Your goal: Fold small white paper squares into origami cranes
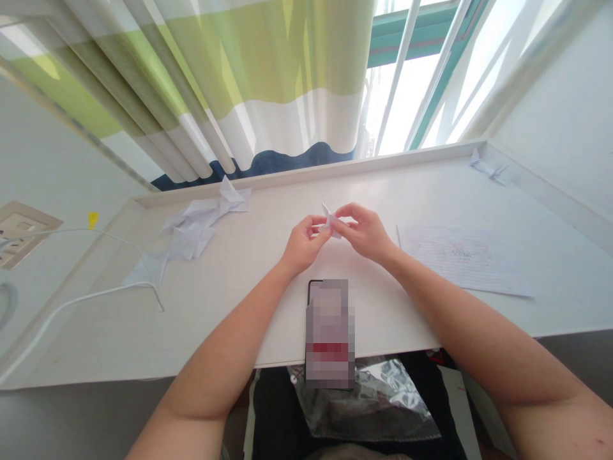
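A small piece of folded white paper [330, 222] is pinched between my two hands above the middle of the desk. My left hand [306, 243] grips its left side with thumb and fingers. From the right, my right hand [361, 230] closes thumb and forefinger on it. One narrow point of the paper sticks up between the hands; the fingers cover much of the rest. Below the hands, nearer to me, a phone [330, 332] lies at the desk's front edge, its screen blurred out.
Several folded white papers [191, 239] lie at the left. A white cable [96, 292] crosses the desk's left end. A written sheet [460, 259] lies right of my hands, and a folded paper figure [488, 169] sits in the far right corner. Behind the white desk [268, 217] hangs a curtain [268, 57].
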`<state>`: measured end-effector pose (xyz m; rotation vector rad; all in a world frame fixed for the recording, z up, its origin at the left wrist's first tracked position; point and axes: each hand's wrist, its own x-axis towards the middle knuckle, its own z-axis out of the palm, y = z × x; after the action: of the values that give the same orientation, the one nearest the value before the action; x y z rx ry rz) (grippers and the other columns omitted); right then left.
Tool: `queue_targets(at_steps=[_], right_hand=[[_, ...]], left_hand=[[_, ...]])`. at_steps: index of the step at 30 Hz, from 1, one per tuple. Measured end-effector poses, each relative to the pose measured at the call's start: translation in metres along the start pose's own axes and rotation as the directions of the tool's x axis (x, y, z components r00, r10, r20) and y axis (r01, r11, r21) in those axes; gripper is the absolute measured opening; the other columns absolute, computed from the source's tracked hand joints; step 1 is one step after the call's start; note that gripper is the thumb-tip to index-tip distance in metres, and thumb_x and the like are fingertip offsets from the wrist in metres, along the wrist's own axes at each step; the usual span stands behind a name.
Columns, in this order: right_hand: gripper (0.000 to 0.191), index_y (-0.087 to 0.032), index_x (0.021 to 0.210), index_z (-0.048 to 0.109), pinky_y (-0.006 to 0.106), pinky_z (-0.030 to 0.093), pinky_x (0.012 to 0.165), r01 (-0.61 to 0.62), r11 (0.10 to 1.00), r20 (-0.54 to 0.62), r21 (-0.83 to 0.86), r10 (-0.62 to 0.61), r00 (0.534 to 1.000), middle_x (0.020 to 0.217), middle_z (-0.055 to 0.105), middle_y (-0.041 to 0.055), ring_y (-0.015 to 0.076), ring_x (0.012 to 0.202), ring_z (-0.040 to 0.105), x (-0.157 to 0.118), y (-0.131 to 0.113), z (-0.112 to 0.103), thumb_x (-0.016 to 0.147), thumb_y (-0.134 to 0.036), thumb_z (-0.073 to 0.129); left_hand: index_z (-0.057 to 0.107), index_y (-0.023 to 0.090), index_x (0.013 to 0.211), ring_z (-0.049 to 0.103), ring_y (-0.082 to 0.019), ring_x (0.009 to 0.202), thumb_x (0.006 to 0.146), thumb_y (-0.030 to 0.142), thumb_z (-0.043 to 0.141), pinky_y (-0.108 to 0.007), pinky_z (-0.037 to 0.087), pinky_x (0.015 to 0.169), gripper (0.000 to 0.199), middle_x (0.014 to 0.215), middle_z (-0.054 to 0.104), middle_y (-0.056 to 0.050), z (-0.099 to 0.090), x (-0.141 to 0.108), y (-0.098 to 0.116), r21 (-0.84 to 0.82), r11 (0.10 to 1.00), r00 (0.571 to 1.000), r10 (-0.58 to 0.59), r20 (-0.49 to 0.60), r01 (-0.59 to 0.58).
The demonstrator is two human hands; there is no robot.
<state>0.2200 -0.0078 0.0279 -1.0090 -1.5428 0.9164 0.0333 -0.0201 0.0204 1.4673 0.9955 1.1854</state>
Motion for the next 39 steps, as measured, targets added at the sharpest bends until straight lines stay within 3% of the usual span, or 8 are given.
queue_targets(at_steps=[3,8,13,18,26,30,34,39], right_hand=[[0.043,-0.025,0.092,0.073,0.050,0.066,0.089,0.009,1.000,0.008,0.016,-0.010,1.000,0.100,0.078,0.0058,0.0260,0.099,0.074,0.000,-0.001,0.000,0.084,-0.066,0.084],[0.046,-0.025,0.092,0.076,0.051,0.067,0.091,0.047,0.999,0.026,-0.005,-0.047,0.999,0.098,0.079,0.0053,0.0244,0.096,0.075,0.000,-0.003,-0.001,0.085,-0.071,0.081],[0.040,-0.026,0.098,0.077,0.052,0.067,0.092,0.094,0.993,0.088,-0.070,-0.087,0.992,0.101,0.080,0.0054,0.0245,0.097,0.075,-0.002,-0.006,-0.002,0.089,-0.065,0.080],[0.029,-0.028,0.102,0.077,0.050,0.065,0.091,0.159,0.981,0.141,-0.113,-0.142,0.980,0.106,0.079,0.0056,0.0258,0.103,0.075,-0.002,-0.007,-0.004,0.091,-0.054,0.080],[0.020,-0.028,0.098,0.076,0.049,0.062,0.092,0.218,0.969,0.167,-0.116,-0.197,0.966,0.105,0.078,0.0051,0.0252,0.099,0.073,-0.005,-0.011,-0.003,0.092,-0.047,0.079],[0.017,-0.029,0.105,0.074,0.055,0.058,0.105,0.196,0.966,0.069,-0.170,-0.186,0.980,0.114,0.078,0.0062,0.0282,0.112,0.072,0.000,-0.007,-0.006,0.097,-0.043,0.069],[0.042,-0.029,0.127,0.068,0.059,0.056,0.109,0.128,0.976,-0.054,-0.174,-0.139,0.989,0.132,0.074,0.0094,0.0326,0.128,0.068,0.005,0.003,-0.010,0.087,-0.040,0.076],[0.047,-0.029,0.125,0.066,0.052,0.062,0.096,0.018,0.991,-0.015,-0.136,-0.020,1.000,0.110,0.075,0.0067,0.0283,0.105,0.073,0.006,0.010,-0.009,0.086,-0.049,0.080]], left_hand=[[0.074,0.020,0.111,0.075,-0.021,0.098,0.095,0.039,0.079,-0.035,0.060,0.085,0.026,0.112,0.079,-0.009,-0.001,0.000,0.001,0.045,0.999,1.000,-0.004,-0.015,0.005],[0.081,0.021,0.107,0.072,-0.026,0.120,0.097,0.036,0.073,-0.038,0.061,0.096,0.019,0.128,0.076,-0.012,-0.001,-0.002,0.007,0.180,0.983,0.992,0.067,-0.109,-0.047],[0.082,0.021,0.105,0.077,-0.024,0.104,0.099,0.036,0.072,-0.039,0.060,0.098,0.019,0.110,0.083,-0.008,-0.002,-0.004,0.009,0.208,0.976,0.993,0.081,-0.080,-0.063],[0.082,0.020,0.105,0.076,-0.020,0.090,0.099,0.041,0.073,-0.035,0.060,0.088,0.023,0.102,0.084,-0.007,-0.003,-0.002,0.003,0.140,0.989,0.996,0.049,-0.078,-0.038],[0.079,0.019,0.098,0.076,-0.019,0.087,0.091,0.047,0.085,-0.032,0.059,0.081,0.029,0.099,0.083,-0.007,-0.002,-0.001,0.008,0.096,0.995,0.994,0.035,-0.102,-0.025],[0.077,0.019,0.097,0.074,-0.017,0.079,0.091,0.056,0.084,-0.031,0.057,0.075,0.037,0.090,0.081,-0.005,-0.002,0.001,0.006,0.044,0.999,0.992,0.023,-0.124,-0.017],[0.075,0.020,0.097,0.074,-0.016,0.078,0.088,0.060,0.085,-0.031,0.058,0.075,0.042,0.091,0.079,-0.003,-0.002,0.002,0.005,0.016,1.000,0.995,-0.010,-0.099,0.012],[0.072,0.021,0.100,0.073,-0.014,0.076,0.090,0.061,0.083,-0.030,0.059,0.072,0.043,0.099,0.077,-0.003,-0.003,0.001,0.005,0.027,0.999,0.996,-0.035,-0.087,0.037]])
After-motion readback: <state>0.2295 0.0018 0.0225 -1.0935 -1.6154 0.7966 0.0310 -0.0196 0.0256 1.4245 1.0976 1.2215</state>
